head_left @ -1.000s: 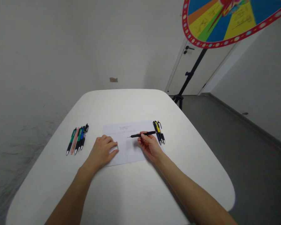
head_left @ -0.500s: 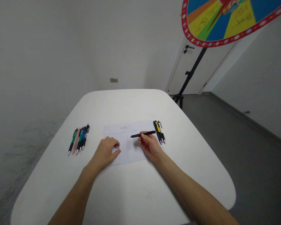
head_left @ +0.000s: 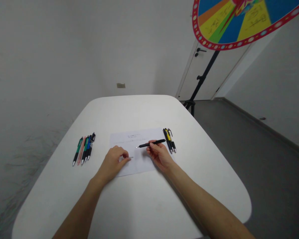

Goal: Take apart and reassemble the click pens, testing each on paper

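My right grip (head_left: 161, 156) clamps the pen (head_left: 145, 145); my left grip (head_left: 114, 160) pinches what may be its tip (head_left: 131, 157). Seemingly mid-assembly, the next move calls for lining them up.

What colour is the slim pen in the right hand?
The slim pen is mostly black, best seen in head view.

"What is carrying the things before you?"

"A white table (head_left: 139, 205) with rounded corners is standing in front of you, and a sheet of paper (head_left: 141, 157) is lying on it, faint writing (head_left: 133, 135) showing toward the far edge."

"What else are you finding there?"

"To the left, a row of pens (head_left: 85, 149) is lying; a smaller bunch of pens (head_left: 169, 139) is lying at the sheet's right edge."
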The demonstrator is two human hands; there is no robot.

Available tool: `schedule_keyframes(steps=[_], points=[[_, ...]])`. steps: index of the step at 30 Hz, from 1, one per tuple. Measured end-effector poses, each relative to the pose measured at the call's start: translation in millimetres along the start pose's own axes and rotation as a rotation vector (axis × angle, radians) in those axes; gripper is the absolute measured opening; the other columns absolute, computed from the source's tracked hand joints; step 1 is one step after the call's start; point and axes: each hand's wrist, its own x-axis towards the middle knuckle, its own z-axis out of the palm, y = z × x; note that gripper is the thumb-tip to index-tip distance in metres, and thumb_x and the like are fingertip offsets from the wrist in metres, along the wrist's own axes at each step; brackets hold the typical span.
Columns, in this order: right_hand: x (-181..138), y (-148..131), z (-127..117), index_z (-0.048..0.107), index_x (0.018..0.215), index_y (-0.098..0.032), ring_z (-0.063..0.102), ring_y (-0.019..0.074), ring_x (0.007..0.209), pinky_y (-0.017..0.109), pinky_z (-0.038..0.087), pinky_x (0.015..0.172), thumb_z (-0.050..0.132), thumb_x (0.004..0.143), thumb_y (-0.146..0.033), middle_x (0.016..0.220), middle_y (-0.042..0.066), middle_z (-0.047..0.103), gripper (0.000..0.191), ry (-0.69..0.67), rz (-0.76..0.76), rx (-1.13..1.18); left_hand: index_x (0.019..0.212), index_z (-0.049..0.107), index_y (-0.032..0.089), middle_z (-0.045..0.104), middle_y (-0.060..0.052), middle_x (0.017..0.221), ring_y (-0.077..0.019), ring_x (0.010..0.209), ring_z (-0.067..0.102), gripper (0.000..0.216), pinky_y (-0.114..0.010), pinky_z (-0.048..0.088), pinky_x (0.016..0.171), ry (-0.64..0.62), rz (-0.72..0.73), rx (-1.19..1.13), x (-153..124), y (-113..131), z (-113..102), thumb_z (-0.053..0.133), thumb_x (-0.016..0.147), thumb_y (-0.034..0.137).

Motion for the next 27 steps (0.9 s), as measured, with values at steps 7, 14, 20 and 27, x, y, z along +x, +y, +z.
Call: schedule_keyframes(steps=[7,14,20,27], points=[[-3.6,0.4,3.1,0.066,0.079,-0.015,0.064,0.0086,0.059,0.017,0.054,0.055,0.088,0.057,-0.021,0.068,-0.001,0.066,0.031,-0.045,0.004,-0.004,0.072,0.061,0.021,0.063,0.0,0.073,-0.0154,0.072,0.057,0.013,-0.029,0.046,0.069,0.302,-0.052,-0.159,0.3,9.7,7.4,0.065,0.082,0.027],[-4.0,-0.2,3.8,0.066,0.078,-0.015,0.064,0.0084,0.058,0.016,0.054,0.054,0.087,0.058,-0.019,0.067,-0.001,0.067,0.029,-0.063,0.008,0.01,0.07,0.06,0.02,0.062,0.001,0.071,-0.0144,0.07,0.056,0.014,-0.028,0.046,0.069,0.364,-0.076,-0.175,-0.1,11.2,6.5,0.066,0.08,0.028],[-3.9,0.1,4.5,0.067,0.077,-0.015,0.064,0.0078,0.058,0.015,0.054,0.055,0.088,0.056,-0.021,0.069,-0.001,0.068,0.03,-0.084,0.005,0.0,0.071,0.061,0.02,0.062,0.002,0.072,-0.0135,0.07,0.056,0.011,-0.027,0.045,0.069,0.368,-0.053,-0.197,0.0,10.0,8.2,0.068,0.079,0.024],[-5.1,2.0,5.5,0.067,0.077,-0.016,0.065,0.0084,0.058,0.016,0.054,0.056,0.088,0.056,-0.021,0.068,-0.001,0.068,0.03,-0.1,0.015,-0.015,0.071,0.062,0.02,0.063,0.002,0.071,-0.0139,0.07,0.056,0.012,-0.027,0.044,0.069,0.368,-0.042,-0.195,1.0,10.8,9.8,0.068,0.079,0.025]])
